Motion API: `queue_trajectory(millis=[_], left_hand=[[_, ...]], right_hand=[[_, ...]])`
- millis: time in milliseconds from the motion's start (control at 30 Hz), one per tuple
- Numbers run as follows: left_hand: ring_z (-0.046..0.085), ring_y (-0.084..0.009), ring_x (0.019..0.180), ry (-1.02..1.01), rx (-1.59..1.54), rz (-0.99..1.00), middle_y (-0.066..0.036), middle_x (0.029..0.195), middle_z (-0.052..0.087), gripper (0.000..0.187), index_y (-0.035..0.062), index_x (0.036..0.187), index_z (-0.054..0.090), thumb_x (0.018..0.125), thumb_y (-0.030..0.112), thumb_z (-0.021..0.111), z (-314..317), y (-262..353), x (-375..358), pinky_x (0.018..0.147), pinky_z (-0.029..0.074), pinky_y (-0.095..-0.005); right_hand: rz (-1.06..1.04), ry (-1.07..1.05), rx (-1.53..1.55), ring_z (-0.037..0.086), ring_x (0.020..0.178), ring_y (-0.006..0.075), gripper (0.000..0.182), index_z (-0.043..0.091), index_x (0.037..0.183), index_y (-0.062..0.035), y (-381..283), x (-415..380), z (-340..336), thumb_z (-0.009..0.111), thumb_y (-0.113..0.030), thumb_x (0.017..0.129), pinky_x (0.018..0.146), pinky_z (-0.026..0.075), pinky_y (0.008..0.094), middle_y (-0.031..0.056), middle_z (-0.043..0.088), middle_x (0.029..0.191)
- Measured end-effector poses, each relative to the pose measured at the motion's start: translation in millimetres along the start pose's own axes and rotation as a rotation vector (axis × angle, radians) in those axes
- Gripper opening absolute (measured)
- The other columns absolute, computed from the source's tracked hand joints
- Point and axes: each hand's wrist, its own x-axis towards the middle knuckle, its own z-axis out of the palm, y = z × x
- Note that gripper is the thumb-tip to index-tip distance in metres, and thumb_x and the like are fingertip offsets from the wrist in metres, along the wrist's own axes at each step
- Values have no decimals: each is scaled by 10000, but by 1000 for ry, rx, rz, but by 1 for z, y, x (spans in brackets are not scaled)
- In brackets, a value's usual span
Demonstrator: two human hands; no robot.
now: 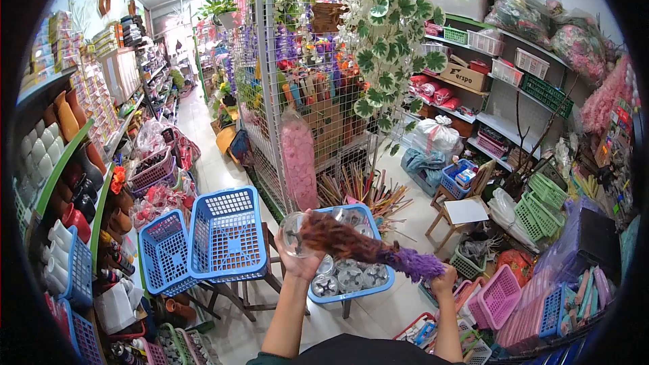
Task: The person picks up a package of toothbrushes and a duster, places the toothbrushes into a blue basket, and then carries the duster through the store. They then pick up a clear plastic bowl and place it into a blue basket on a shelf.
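Note:
My left hand point(299, 262) is wrapped round a clear, rounded glass vase point(291, 235), held up in front of me. In my right hand point(444, 280), closed on its purple end, is a feather duster point(351, 242) whose brown feathers reach across to the glass and overlap it in this view. Below both hands stands a blue plastic basket point(368, 290) with several clear glass vessels point(350, 278) in it. Part of that basket is hidden behind the duster.
Two blue baskets point(228, 275) rest on a stool to the left. Shelves with vases point(66, 111) line the left side. A white wire rack point(265, 47) with flowers stands ahead. Pink baskets point(500, 296) and a small wooden chair point(466, 211) are on the right.

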Motion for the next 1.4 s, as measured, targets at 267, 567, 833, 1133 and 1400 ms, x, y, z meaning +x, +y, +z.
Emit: queue_trajectory(millis=[267,567,833,1133,1400], left_hand=[[491,-323,1175,-35,-411,-162,-124,1283,536,573,133,1273,522,883,518,356,8,-16,4,1052,321,-536],[448,-360,1214,-43,-486,-297,-160,1317,491,620,126,1328,460,837,505,484,-17,-25,5,1052,337,-484],[425,-319,1240,16,-566,-269,-175,1331,467,602,41,1285,465,897,500,423,-19,-26,7,1075,296,-488],[420,-379,1243,-17,-184,-234,-220,1316,479,567,62,1314,464,959,478,316,-1,-24,-1,1088,279,-510],[351,-355,1323,-43,-208,-181,-188,1421,386,807,61,1433,302,924,659,120,5,-16,-1,1119,248,-500]], right_hand=[[-72,29,124,581,571,382,191,647,697,-39,-10,1,11,611,-222,739,496,425,421,180,583,622],[-98,24,117,564,568,393,244,644,684,-47,2,-6,25,624,-274,772,492,411,433,180,584,640],[-40,26,71,560,557,397,305,622,660,-36,7,-11,32,583,-314,780,492,405,444,190,560,606],[102,13,105,594,608,376,219,644,699,-44,-7,-3,12,613,-256,743,516,429,430,169,607,661],[19,123,23,558,540,363,200,635,653,-62,19,-6,8,631,-246,731,490,414,419,153,568,588]])
